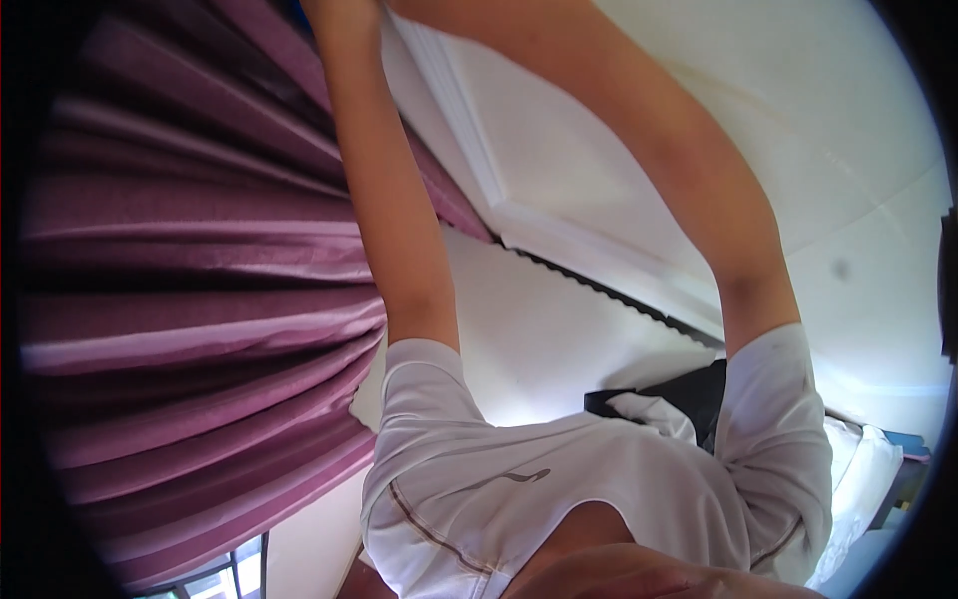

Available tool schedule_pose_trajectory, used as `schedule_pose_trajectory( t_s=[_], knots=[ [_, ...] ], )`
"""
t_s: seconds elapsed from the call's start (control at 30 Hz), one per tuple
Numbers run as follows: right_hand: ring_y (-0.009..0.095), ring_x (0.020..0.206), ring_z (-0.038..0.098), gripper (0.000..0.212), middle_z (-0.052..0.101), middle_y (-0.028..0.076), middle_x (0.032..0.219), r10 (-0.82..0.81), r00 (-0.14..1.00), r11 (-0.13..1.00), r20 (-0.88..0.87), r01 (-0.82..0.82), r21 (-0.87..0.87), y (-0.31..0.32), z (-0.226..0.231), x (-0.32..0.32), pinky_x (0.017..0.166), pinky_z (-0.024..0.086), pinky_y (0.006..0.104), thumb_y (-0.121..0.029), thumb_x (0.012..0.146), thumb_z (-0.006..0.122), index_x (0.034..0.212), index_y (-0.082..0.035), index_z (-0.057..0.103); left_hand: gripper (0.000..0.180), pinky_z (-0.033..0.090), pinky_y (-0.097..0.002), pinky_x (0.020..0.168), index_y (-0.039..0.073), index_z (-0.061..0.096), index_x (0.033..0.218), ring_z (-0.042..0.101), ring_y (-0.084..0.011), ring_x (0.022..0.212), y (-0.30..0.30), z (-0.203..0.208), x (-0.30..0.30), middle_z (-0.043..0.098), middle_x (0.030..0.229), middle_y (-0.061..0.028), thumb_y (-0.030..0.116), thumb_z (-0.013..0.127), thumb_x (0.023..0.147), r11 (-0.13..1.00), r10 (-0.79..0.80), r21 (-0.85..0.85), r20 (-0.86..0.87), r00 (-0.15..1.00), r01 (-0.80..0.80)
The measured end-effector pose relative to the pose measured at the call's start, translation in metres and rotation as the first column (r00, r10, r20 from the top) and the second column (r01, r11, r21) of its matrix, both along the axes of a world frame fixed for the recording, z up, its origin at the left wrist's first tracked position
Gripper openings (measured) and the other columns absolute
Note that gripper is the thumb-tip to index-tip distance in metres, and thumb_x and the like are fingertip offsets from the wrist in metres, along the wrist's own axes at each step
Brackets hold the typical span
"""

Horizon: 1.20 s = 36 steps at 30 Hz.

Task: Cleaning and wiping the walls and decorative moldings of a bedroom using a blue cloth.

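Two bare arms, viewed from the wearer's head, directed toward the upper edge. The left arm (pixel 389 200) is nearly straight; the right arm (pixel 689 170) curves inward, so that the two converge at the top. The left hand and the right hand both lie outside the field of view; how far either is open, and whether it has hold of anything, cannot be told. The thing nearest to them is one blue sliver (pixel 301 14), at the upper edge just beside the far end of the left arm; too little shows to tell its kind. One white shirt (pixel 609 479) with two short sleeves (pixel 424 384) and one grey mark (pixel 519 476) covers the torso. At left hangs one pleated mauve curtain (pixel 220 329), with one window (pixel 239 571) at its lower edge in the view. Between the arms runs one black strip (pixel 609 297) with a wavy edge; near its lower end is one black shape (pixel 699 384). At right, one white sheet-like item (pixel 863 484) lies beside one blue item (pixel 908 444)
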State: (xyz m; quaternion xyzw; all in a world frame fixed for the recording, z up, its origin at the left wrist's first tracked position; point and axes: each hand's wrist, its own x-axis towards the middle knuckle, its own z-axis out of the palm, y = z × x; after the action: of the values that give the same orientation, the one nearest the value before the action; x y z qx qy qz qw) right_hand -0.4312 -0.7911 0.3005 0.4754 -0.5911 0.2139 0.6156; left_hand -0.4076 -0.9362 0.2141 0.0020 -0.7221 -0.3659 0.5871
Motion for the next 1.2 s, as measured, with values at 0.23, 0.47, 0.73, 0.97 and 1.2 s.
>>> schedule_pose_trajectory(
  t_s=[0.23, 0.47, 0.73, 0.97, 1.2],
  knots=[
    [0.022, 0.137, 0.037, 0.034, 0.048, 0.008, 0.142, -0.046, 0.959, 0.997, 0.281, 0.025, 0.078, -0.003, -0.155, 0.020, 0.114, 0.021, 0.0414, -0.019, 0.082, 0.053, 0.113, -0.011, 0.062, 0.042, 0.038, -0.0394, 0.100, -0.007, 0.046, 0.128, 0.052, -0.0302, 0.112, 0.006, -0.103, 0.000, 0.054, 0.127, -0.0210, 0.021, 0.049, 0.097, 0.977, 0.084, 0.179, 0.173, 0.981, -0.116],
    [0.022, 0.137, 0.034, 0.042, 0.041, 0.010, 0.146, -0.272, 0.890, 0.783, 0.367, -0.018, 0.622, 0.071, -0.349, 0.060, 0.112, 0.023, 0.0410, -0.020, 0.079, 0.061, 0.118, -0.004, 0.059, 0.050, 0.029, -0.0394, 0.108, -0.008, 0.037, 0.135, 0.044, -0.0303, 0.124, 0.058, -0.367, 0.052, 0.047, 0.134, -0.0206, 0.013, 0.054, 0.093, 0.974, -0.173, 0.204, 0.402, 0.899, 0.096],
    [0.029, 0.123, 0.048, 0.039, 0.056, 0.015, 0.123, -0.069, 0.614, 0.946, 0.786, -0.210, 0.247, 0.124, -0.394, 0.078, 0.103, 0.033, 0.0434, -0.007, 0.075, 0.059, 0.114, -0.003, 0.060, 0.034, 0.040, -0.0288, 0.096, 0.000, 0.046, 0.122, 0.047, -0.0164, 0.109, 0.139, -0.371, 0.038, 0.051, 0.118, -0.0081, 0.015, 0.057, 0.094, 0.518, -0.596, 0.815, 0.125, 0.793, 0.261],
    [0.030, 0.106, 0.059, 0.023, 0.062, 0.013, 0.112, 0.440, -0.326, 0.869, 0.837, -0.079, -0.488, 0.092, -0.440, 0.081, 0.084, 0.048, 0.0397, -0.009, 0.089, 0.049, 0.108, -0.004, 0.061, 0.060, 0.030, -0.0353, 0.107, -0.001, 0.036, 0.135, 0.041, -0.0223, 0.124, 0.109, -0.454, 0.029, 0.041, 0.137, -0.0164, 0.024, 0.065, 0.089, 0.704, -0.428, 0.666, 0.121, 0.896, 0.246],
    [0.023, 0.103, 0.060, 0.020, 0.061, 0.010, 0.113, 0.709, -0.698, 0.588, 0.099, 0.508, -0.629, 0.105, -0.426, 0.053, 0.092, 0.050, 0.0435, -0.012, 0.093, 0.052, 0.112, -0.006, 0.056, 0.082, 0.021, -0.0445, 0.112, -0.005, 0.029, 0.140, 0.032, -0.0356, 0.132, 0.138, -0.385, 0.025, 0.029, 0.144, -0.0241, 0.037, 0.071, 0.082, 0.853, -0.312, 0.516, 0.396, 0.864, 0.071]
  ],
)
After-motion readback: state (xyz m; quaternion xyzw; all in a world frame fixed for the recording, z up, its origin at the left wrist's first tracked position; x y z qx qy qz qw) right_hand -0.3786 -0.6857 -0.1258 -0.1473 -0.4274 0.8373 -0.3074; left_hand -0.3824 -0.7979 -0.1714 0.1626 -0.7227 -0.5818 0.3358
